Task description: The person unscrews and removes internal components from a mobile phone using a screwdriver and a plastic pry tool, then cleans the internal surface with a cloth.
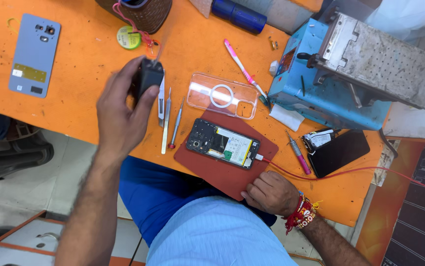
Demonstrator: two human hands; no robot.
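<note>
One boxy black block (150, 77), left hand (121, 116)

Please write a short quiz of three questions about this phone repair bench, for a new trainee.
1. True or false: the opened phone lies on the red mat.
2. What does the left hand hold? A) a small black block B) the clear case C) the pink pen
3. Fill in: the right hand rests on the mat's ____ edge.

Key: 1 true; 2 A; 3 near
</note>
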